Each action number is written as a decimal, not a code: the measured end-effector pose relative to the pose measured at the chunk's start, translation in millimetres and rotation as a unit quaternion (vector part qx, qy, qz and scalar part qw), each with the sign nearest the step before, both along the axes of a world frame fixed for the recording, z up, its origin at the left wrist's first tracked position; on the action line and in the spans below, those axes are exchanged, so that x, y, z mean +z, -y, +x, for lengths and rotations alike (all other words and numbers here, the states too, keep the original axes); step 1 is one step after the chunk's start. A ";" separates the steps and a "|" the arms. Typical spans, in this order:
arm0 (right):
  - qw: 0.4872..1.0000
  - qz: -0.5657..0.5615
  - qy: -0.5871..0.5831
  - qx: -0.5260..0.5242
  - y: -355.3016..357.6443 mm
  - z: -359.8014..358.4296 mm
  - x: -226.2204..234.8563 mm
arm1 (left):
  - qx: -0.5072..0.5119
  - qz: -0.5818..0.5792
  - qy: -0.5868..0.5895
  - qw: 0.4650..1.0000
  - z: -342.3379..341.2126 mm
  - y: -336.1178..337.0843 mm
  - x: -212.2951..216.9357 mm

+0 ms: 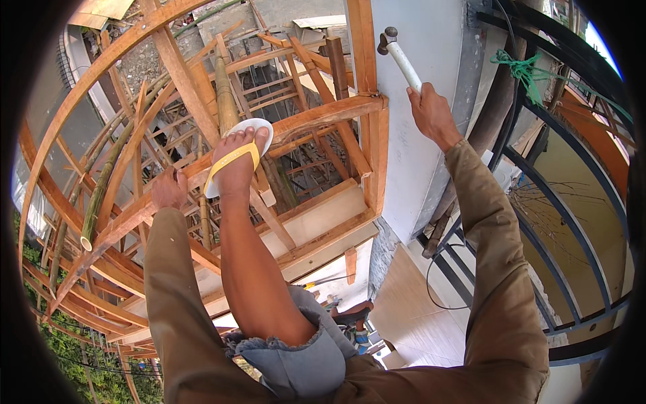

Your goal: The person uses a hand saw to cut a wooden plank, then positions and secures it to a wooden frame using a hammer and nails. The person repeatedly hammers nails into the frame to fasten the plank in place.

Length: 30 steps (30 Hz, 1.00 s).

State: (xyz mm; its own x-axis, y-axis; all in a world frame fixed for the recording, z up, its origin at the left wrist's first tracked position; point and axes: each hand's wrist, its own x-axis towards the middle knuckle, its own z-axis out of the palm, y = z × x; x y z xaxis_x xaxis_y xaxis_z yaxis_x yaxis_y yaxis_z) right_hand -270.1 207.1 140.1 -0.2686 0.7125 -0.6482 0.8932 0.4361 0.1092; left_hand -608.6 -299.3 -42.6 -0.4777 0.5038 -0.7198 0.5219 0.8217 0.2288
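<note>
Raised at the upper right, my right hand (433, 116) is closed round the lower end of the light-coloured handle of a hammer (404, 66). The dark hammer head points up and away, in front of a pale wall panel (431, 168). My left hand (169, 188) grips a long wooden beam (121, 223) of the timber frame, its fingers partly hidden behind the wood. Between the hands, my foot in a white flip-flop (266, 137) with a yellow strap rests on the same beam, where it meets a crosspiece (323, 116).
Curved wooden ribs (67, 101) and bamboo poles (108, 185) surround the left side. Through the frame, more timber shows far below. A black metal railing (548, 185) tied with green cord (528, 71) stands at right. A person's leg (353, 314) shows beneath me.
</note>
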 end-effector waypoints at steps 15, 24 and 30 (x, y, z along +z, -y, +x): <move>0.994 -0.018 -0.099 0.045 -34.9 -70.2 36.5 | 0.014 0.006 -0.023 1.000 1.6 -7.5 7.8; 0.998 -0.034 0.039 0.030 -0.7 -51.7 11.5 | 0.012 -0.008 -0.027 1.000 1.7 -7.0 9.4; 0.984 0.075 -0.150 0.067 -23.2 -128.9 58.7 | 0.010 -0.008 -0.022 1.000 7.3 -2.0 5.4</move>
State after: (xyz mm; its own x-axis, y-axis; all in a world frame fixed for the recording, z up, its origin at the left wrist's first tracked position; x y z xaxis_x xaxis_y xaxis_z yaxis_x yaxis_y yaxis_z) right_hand -399.0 230.3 198.9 -0.5299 0.7393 -0.4155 0.8305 0.5516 -0.0777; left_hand -601.3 -297.3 -37.2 -0.5190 0.4831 -0.7052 0.5154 0.8350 0.1927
